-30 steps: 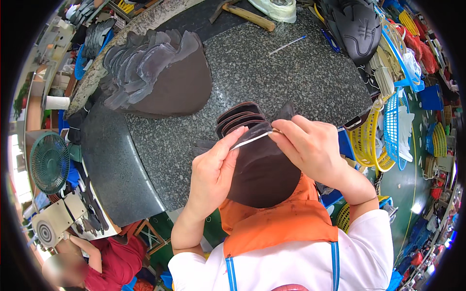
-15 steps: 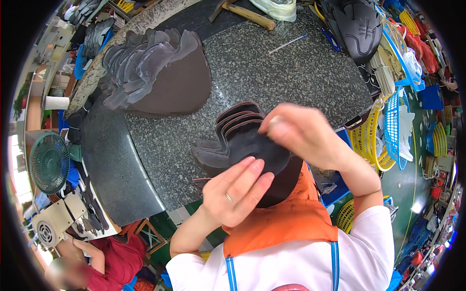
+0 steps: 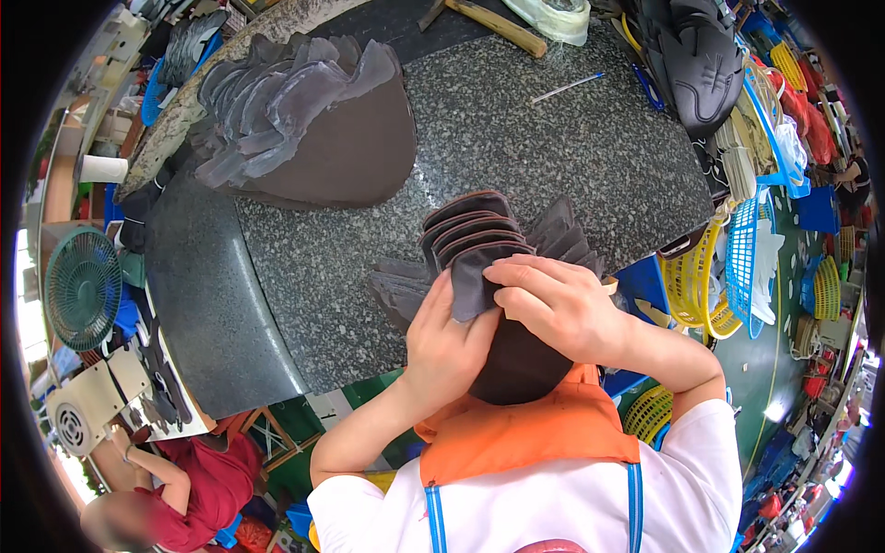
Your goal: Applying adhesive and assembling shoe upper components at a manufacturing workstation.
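A fanned stack of dark leather shoe-upper pieces (image 3: 466,219) lies at the near edge of the stone-topped table, its thin grey flaps spreading to both sides. On top of it a dark leather piece (image 3: 472,281) is bent up between my hands. My left hand (image 3: 449,339) is closed on the left side of this piece, thumb and fingers at its lower edge. With thumb and forefinger my right hand (image 3: 564,311) pinches its right edge. Below my hands a smooth dark brown part (image 3: 524,361) hangs over my orange apron (image 3: 530,429).
A larger pile of similar leather pieces (image 3: 355,157) sits at the far left of the table (image 3: 553,147). Far back are a wooden-handled hammer (image 3: 498,28), a pen (image 3: 567,88) and black shoe uppers (image 3: 702,83). Baskets (image 3: 687,281) stand right; a co-worker (image 3: 212,479) sits lower left.
My right hand, blurred and raised before, now pinches the piece's edge. My left hand has gone from lying across the stack to gripping the piece, which is now bent up.
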Motion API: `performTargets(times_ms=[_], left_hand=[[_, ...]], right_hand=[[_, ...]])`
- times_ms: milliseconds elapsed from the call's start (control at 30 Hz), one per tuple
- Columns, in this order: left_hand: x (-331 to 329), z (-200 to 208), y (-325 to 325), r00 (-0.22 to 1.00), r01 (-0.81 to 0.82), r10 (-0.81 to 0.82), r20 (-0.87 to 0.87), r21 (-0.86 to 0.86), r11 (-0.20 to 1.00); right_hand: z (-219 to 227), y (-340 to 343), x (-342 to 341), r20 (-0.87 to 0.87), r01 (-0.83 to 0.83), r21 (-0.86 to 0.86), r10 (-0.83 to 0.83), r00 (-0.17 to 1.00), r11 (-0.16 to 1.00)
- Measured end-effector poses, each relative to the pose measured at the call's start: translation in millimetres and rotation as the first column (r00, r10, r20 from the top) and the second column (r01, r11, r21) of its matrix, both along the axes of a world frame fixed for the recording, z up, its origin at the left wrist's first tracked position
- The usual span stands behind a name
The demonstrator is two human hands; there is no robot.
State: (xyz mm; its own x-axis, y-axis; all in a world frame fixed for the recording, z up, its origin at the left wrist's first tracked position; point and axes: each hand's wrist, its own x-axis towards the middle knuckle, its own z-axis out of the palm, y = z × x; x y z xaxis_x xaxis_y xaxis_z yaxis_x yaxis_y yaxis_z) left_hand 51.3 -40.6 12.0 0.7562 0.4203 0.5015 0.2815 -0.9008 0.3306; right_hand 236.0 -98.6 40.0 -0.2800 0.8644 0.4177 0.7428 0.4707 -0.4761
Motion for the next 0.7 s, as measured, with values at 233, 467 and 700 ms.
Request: performTargets(times_ms=[233, 467, 700], left_hand=[[-6, 11, -12, 0.979, -0.203, 0.203, -0.019, -0.042, 0.978], [10, 31, 156, 0.856, -0.498, 0.445, 0.264, 0.183, 0.848], [-12, 8, 224, 0.771, -0.633, 0.609, 0.187, 0.121, 0.765]], right_hand=[[2, 3, -1, 0.030, 0.044, -0.047, -0.043, 0.999, 0.998], [2, -5, 33, -0.736, 0.001, -0.442, -0.363, 0.572, 0.897], [11, -42, 61, -0.554, 0.478, -0.465, -0.666, 0.500, 0.746]])
